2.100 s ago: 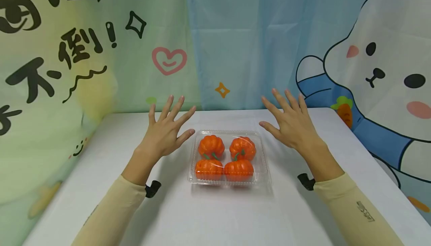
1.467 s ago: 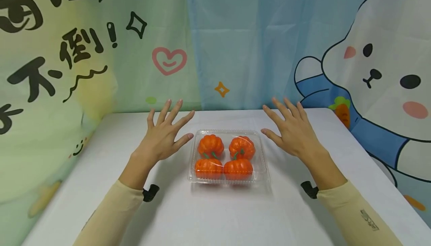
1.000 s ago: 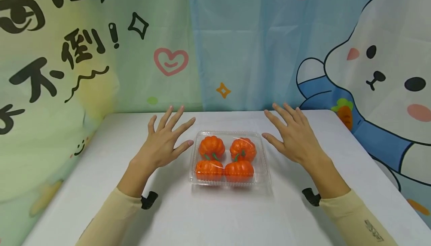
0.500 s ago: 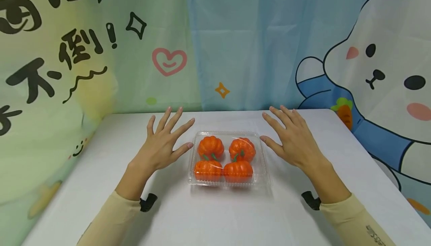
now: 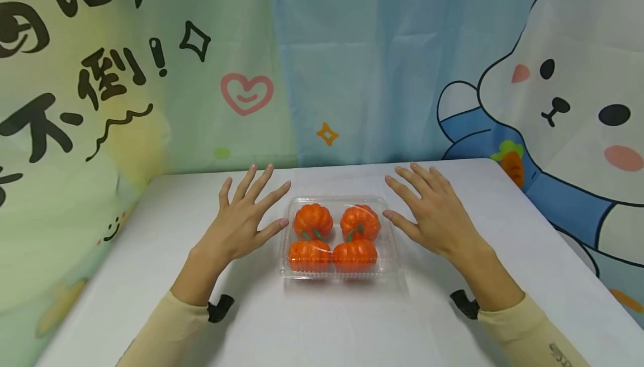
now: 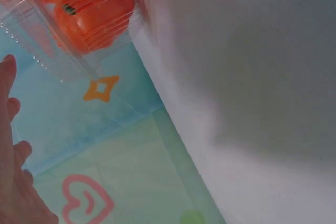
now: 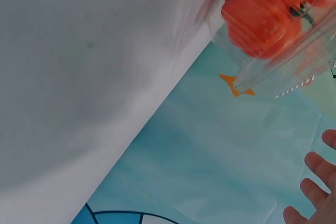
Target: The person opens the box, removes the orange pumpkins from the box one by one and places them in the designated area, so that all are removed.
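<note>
A clear plastic clamshell box (image 5: pixel 339 276) rests on the white table with its lid down. Inside it sit several small orange pumpkins (image 5: pixel 355 256) with green stems; one pumpkin (image 6: pixel 97 17) also shows through the ribbed plastic in the left wrist view, another (image 7: pixel 260 19) in the right wrist view. To the left of the box my left hand (image 5: pixel 238 222) hovers, fingers spread, thumb tip close to the box's edge. My right hand (image 5: pixel 435 213) hovers on the other side, fingers spread, its thumb tip overlapping the box's right edge in the head view. Both hands hold nothing.
The white table (image 5: pixel 342 333) extends around the box. Behind it hangs a printed cloth backdrop (image 5: pixel 347 65) with a cartoon bear, hearts and lettering. Black wrist-camera mounts (image 5: pixel 219 308) stick out below both wrists.
Both hands have drawn a little back toward me, fingers still spread. The right hand has shifted slightly left, nearer the box. The head view has tilted slightly; the box stays in place.
</note>
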